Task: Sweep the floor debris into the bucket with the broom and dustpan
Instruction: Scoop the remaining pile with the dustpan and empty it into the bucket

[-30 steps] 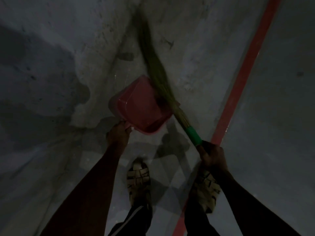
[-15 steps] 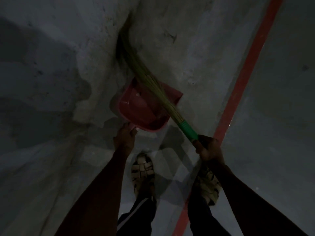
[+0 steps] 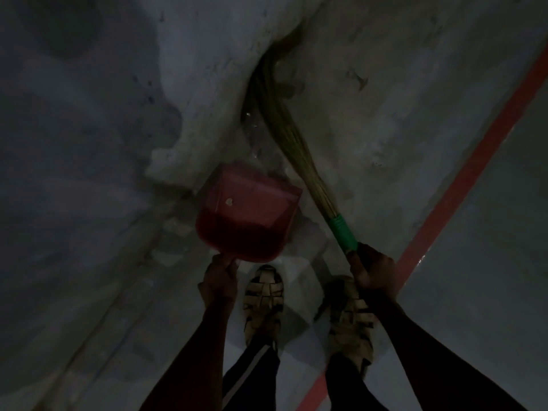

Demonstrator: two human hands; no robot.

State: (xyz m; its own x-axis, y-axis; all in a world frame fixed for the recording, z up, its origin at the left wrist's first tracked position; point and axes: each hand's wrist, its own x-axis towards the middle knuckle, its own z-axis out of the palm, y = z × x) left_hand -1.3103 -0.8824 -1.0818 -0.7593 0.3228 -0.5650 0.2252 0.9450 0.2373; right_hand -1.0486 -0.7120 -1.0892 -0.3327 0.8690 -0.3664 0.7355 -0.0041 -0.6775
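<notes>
While your left hand (image 3: 218,281) pinches the near edge of the red dustpan (image 3: 247,216), its open mouth faces away from you on the grey floor (image 3: 385,137), tilted up at your end. Inside it lies one small pale scrap (image 3: 229,201); anything else in there is too dark to tell. Your right hand (image 3: 374,272) is curled tight round the broom (image 3: 292,143) just below its green collar (image 3: 342,232), and the straw bristles reach past the pan's right side. Your sandals (image 3: 264,298) stand just behind the pan, beside a red stripe (image 3: 462,185).
</notes>
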